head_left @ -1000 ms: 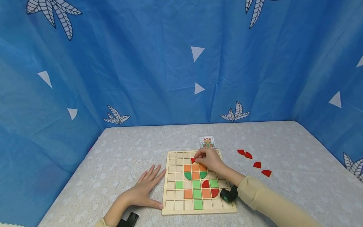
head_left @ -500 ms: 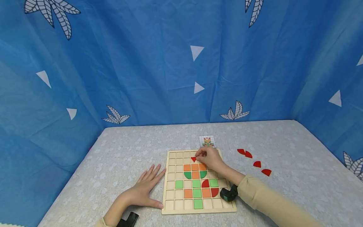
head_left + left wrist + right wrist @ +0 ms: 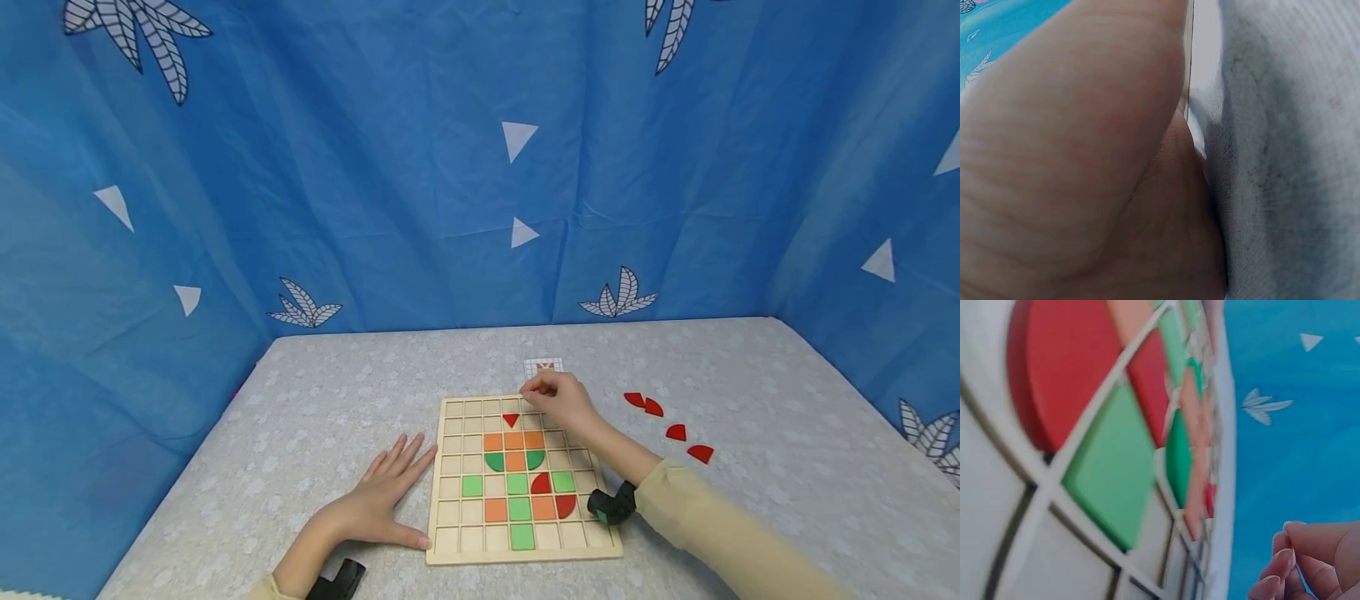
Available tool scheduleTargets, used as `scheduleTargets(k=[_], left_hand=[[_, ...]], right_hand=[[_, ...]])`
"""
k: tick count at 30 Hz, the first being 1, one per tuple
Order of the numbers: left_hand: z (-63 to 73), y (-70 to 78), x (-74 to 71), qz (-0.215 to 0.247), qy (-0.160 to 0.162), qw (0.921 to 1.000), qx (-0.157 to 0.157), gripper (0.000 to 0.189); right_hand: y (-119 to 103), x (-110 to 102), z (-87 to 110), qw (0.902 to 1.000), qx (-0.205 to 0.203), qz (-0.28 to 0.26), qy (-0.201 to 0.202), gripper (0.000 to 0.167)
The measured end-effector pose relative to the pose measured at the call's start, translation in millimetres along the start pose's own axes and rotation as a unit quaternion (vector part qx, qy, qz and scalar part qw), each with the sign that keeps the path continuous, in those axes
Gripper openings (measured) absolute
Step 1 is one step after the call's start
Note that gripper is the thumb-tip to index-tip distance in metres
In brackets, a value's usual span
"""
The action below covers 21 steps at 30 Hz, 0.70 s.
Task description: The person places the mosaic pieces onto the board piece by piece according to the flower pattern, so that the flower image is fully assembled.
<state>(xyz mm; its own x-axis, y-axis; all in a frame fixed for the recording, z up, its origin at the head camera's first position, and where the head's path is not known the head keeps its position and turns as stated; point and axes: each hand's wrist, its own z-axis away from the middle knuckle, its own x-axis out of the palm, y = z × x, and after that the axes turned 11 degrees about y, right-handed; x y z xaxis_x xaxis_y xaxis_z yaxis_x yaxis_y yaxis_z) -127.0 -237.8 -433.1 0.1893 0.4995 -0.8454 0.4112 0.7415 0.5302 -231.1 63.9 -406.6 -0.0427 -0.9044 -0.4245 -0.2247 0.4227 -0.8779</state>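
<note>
My left hand (image 3: 378, 500) lies with fingers spread on the table, thumb and fingertips at the left edge of the wooden grid board (image 3: 450, 557). In the left wrist view this hand (image 3: 1085, 150) fills much of the frame. My right hand (image 3: 562, 404) is over the board's far edge, fingers curled and thumb tip against the fingertips, no piece showing between them. A red triangle (image 3: 511, 420) sits in a far-row square. Nearer lie orange squares (image 3: 513, 461), light green squares (image 3: 518, 508), dark green quarter-rounds (image 3: 494, 462) and red quarter-rounds (image 3: 566, 506).
Several loose red quarter-rounds (image 3: 701, 453) lie on the table right of the board. A small pattern card (image 3: 542, 367) stands out behind the board, partly covered by my right hand. A blue curtain (image 3: 420, 183) hangs behind the cloth-covered table (image 3: 337, 400).
My right hand has drawn back from the red triangle toward the board's far edge, leaving it uncovered in its square. The left hand has stayed in place.
</note>
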Motion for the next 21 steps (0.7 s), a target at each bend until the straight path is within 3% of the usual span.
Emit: scheduleTargets(k=[8,17,21], left_hand=[[-0.1,-2.3,1.3,-0.001,0.000,1.0000,0.002,0.114],[-0.8,0.0,-1.1,0.004,-0.004,1.0000,0.002,0.113],[-0.6,0.4,-1.9,0.001,-0.006,1.0000,-0.004,0.114]], right_hand=[[-4,-33,16.6,0.9987,0.040,-0.031,-0.008,0.014],[21,-106,38.9,0.9987,0.019,0.036,0.032,0.024],[38,-134,47.4,0.9960,0.046,0.059,0.048,0.028]])
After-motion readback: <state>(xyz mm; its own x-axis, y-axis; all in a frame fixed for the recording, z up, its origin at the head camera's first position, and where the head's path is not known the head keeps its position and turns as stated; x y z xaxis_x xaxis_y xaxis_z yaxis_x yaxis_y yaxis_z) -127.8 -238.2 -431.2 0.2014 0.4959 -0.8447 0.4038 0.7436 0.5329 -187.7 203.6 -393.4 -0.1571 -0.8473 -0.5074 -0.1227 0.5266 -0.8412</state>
